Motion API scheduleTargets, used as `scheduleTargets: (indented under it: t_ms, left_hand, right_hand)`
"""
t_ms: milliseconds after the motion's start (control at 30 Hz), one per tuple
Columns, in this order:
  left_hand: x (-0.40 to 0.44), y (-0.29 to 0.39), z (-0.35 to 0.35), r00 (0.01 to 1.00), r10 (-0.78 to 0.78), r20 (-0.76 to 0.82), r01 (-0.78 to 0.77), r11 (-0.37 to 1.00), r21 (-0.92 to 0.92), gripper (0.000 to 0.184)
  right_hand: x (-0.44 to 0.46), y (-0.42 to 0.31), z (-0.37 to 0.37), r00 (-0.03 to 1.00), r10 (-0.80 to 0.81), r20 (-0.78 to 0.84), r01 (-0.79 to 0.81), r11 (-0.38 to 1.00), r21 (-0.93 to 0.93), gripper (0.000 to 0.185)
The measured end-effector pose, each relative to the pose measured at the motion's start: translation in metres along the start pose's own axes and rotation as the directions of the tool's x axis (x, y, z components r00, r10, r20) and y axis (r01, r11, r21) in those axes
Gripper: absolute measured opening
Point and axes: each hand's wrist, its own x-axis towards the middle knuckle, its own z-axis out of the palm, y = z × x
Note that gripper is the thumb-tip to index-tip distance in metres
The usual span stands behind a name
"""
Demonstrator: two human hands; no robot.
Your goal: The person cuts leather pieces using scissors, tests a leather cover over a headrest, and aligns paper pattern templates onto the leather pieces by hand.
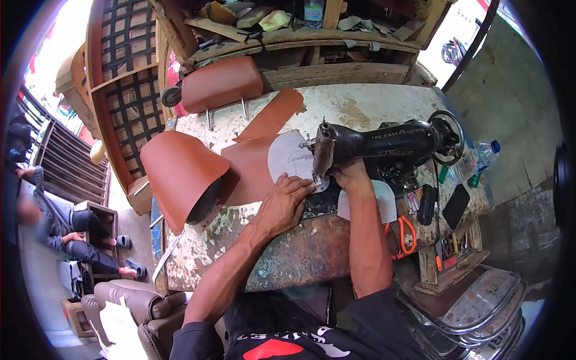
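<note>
The black sewing machine (384, 144) reads "THE SINGER" along its arm and "SINGER" below.

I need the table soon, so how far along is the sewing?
The padded roll already looks covered. In hand: the left hand presses the white piece at the machine, the right hand beneath its arm. Probably left: the brown strip and second white piece, both away from the needle. Seam progress is unclear.

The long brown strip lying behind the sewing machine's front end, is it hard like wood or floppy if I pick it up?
The strip is probably bendy: it looks thin, and similar brown material curves around the big piece on the left. It's likely light, being so thin. Lying flat, it would probably slide, not roll.
</note>
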Motion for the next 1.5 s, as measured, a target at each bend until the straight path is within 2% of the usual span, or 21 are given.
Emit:
scheduleTargets:
  t_ms: [67,167,200,267,300,367,467,567,800,900,967,1067,1100,1167,1200,1300,1367,1400,1433,1467,1500]
  left_hand:
    - [0.001,-0.003,-0.001,1.0,0.004,-0.004,-0.004,1.0,0.004,0.043]
    - [0.007,-0.006,-0.003,1.0,0.013,-0.006,-0.013,1.0,0.003,0.042]
    - [0.007,-0.006,-0.003,1.0,-0.004,-0.003,0.003,1.0,-0.003,0.041]
    - [0.008,-0.008,-0.001,1.0,-0.002,-0.015,0.002,1.0,0.001,0.041]
    - [0.007,-0.009,0.0,1.0,0.001,-0.024,-0.001,1.0,0.004,0.041]
    - [0.008,-0.01,0.0,1.0,-0.001,-0.019,0.001,1.0,0.022,0.042]
    - [0.007,-0.009,0.0,1.0,0.003,-0.005,-0.003,0.999,0.04,0.043]
    - [0.001,-0.003,0.001,1.0,0.009,-0.002,-0.009,0.999,0.037,0.043]
    - [-0.005,0.002,0.002,1.0,0.005,0.017,-0.007,0.994,0.108,0.043]
    - [-0.003,0.004,0.002,1.0,0.001,-0.016,0.0,0.998,0.063,0.042]
    - [-0.002,0.002,0.004,1.0,0.002,-0.023,-0.001,0.998,0.066,0.042]
    - [0.001,0.001,0.002,1.0,-0.012,-0.027,0.014,0.998,0.061,0.043]
    - [0.001,0.002,0.001,0.999,-0.027,-0.021,0.028,0.998,0.05,0.043]
    - [0.002,0.001,0.003,0.999,-0.024,-0.042,0.026,0.998,0.057,0.042]
    - [0.002,0.001,0.003,0.998,-0.023,-0.06,0.026,0.998,0.059,0.042]
    - [0.01,0.0,-0.007,0.999,-0.035,-0.023,0.038,0.99,0.133,0.038]
    - [0.01,0.001,-0.013,0.997,-0.069,-0.02,0.071,0.98,0.187,0.038]
    - [0.011,0.002,-0.016,0.995,-0.097,-0.013,0.097,0.966,0.239,0.039]
    - [0.01,0.008,-0.02,0.996,-0.092,-0.017,0.094,0.966,0.242,0.039]
    - [0.007,0.016,-0.024,0.988,-0.155,0.029,0.142,0.955,0.261,0.038]
    - [0.001,0.024,-0.029,0.972,-0.222,0.075,0.192,0.939,0.284,0.037]
  right_hand:
    - [0.015,0.014,-0.022,0.985,-0.035,0.168,-0.003,0.974,0.225,0.028]
    - [0.026,0.021,-0.031,0.967,-0.07,0.244,0.015,0.975,0.22,0.039]
    - [0.027,0.024,-0.032,0.968,-0.066,0.242,0.012,0.976,0.217,0.039]
    - [0.021,0.022,-0.016,0.998,-0.051,0.045,0.04,0.976,0.212,0.045]
    - [0.02,0.021,-0.016,0.998,-0.046,0.044,0.035,0.977,0.211,0.045]
    - [0.025,0.022,-0.022,0.979,-0.059,0.193,0.0,0.956,0.295,0.048]
    - [0.027,0.023,-0.021,0.958,-0.086,0.272,-0.006,0.948,0.319,0.053]
    - [0.021,0.019,-0.016,0.968,-0.067,0.242,-0.022,0.938,0.346,0.058]
    - [0.029,0.024,-0.022,0.945,-0.089,0.316,-0.016,0.95,0.313,0.059]
    - [0.027,0.026,-0.024,0.957,-0.088,0.277,-0.004,0.949,0.315,0.057]
    - [0.026,0.026,-0.023,0.966,-0.128,0.224,0.082,0.975,0.205,0.054]
    - [0.026,0.025,-0.024,0.957,-0.152,0.249,0.113,0.98,0.163,0.051]
    - [0.026,0.025,-0.024,0.956,-0.152,0.25,0.113,0.98,0.163,0.051]
    - [0.029,0.026,-0.025,0.99,-0.056,0.13,0.034,0.985,0.168,0.051]
    - [0.03,0.028,-0.025,0.989,-0.06,0.135,0.037,0.985,0.169,0.051]
    - [0.02,0.017,-0.015,0.968,-0.147,0.201,0.125,0.985,0.119,0.053]
    - [0.008,0.0,-0.003,0.949,-0.061,0.308,-0.066,0.921,0.384,0.053]
    - [0.011,0.001,-0.003,0.948,-0.066,0.311,-0.062,0.92,0.386,0.053]
    - [0.016,0.001,-0.002,0.84,-0.114,0.53,-0.161,0.881,0.445,0.053]
    - [0.019,0.002,-0.003,0.68,-0.18,0.71,-0.272,0.838,0.473,0.053]
    - [0.02,0.003,-0.005,0.677,-0.183,0.713,-0.273,0.837,0.474,0.053]
